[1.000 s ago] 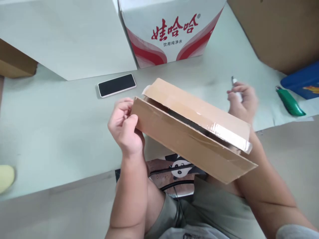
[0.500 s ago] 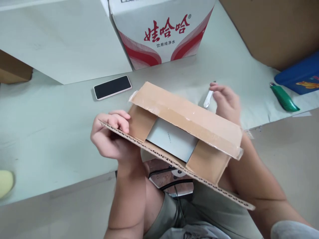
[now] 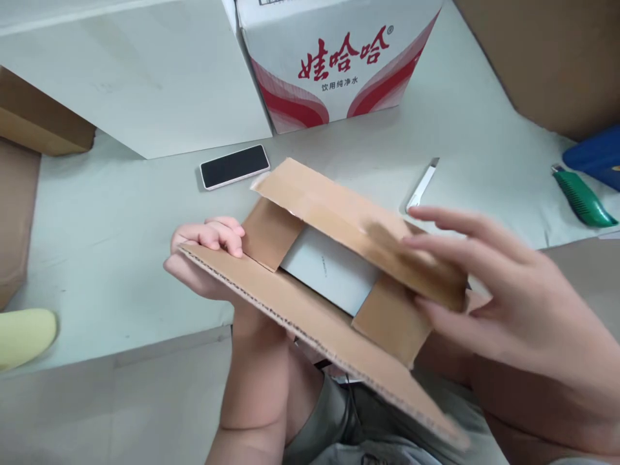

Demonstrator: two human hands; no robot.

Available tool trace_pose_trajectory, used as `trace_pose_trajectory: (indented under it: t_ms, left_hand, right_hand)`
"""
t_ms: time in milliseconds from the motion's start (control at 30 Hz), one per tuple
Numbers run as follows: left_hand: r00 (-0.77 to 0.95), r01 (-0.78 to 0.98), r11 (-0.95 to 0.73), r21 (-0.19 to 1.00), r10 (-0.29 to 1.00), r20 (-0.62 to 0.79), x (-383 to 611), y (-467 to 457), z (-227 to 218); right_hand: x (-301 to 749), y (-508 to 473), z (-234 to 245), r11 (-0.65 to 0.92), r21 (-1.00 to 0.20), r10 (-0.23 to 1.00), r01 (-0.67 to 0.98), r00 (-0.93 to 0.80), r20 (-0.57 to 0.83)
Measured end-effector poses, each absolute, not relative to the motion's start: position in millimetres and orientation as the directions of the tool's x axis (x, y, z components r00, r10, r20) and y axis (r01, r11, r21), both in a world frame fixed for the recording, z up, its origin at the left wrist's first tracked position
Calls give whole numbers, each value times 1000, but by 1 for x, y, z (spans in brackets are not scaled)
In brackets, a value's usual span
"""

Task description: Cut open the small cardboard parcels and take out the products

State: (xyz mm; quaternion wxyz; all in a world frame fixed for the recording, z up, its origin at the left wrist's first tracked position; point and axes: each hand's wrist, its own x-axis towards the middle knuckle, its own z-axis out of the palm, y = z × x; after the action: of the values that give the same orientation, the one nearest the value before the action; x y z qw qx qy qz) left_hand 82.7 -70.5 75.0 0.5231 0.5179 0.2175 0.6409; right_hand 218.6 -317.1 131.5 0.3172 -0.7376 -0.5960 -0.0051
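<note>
"Where was the cardboard box (image 3: 339,216)?"

"Right in front of the person, tilted, above the lap and the near edge of the table (image 3: 145,258). Its top stood open, and between two short brown inner flaps (image 3: 278,232) lay a pale item (image 3: 327,268) with tiny print, too small to read."

"And the left hand (image 3: 198,239)?"

"Grasping the left end of the long near flap (image 3: 320,326) — fingers bent over the inner side, the rest of the hand beneath."

"The right hand (image 3: 498,290)?"

"Fingers spread, at the right end of the far flap (image 3: 300,184), thumb near the inner flap on that side. The fingertips were blurred, so I couldn't tell whether they pinched anything."

"What was around them?"

"A white-handled knife (image 3: 422,187) lay on the table just beyond the right hand's fingers, its blade out. A phone (image 3: 235,166) lay behind the box's left end, near a white carton (image 3: 339,26) with red lettering — and a green-handled tool (image 3: 584,197) sat off to the right."
</note>
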Motion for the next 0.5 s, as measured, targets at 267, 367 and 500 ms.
trace_pose_trajectory:
  t_ms: [267,367,500]
  left_hand:
    - [173,-498,-574,650,669,723,82,-77,77]
    - [429,-521,-530,669,515,742,70,-71,83]
    - [705,-468,-464,752,317,634,58,-56,88]
  right_hand:
    - [237,-288,99,-285,-748,201,600,800,565]
    - [233,-283,96,-173,-755,128,632,775,619]
    - [235,-291,99,26,-689,411,724,621,668]
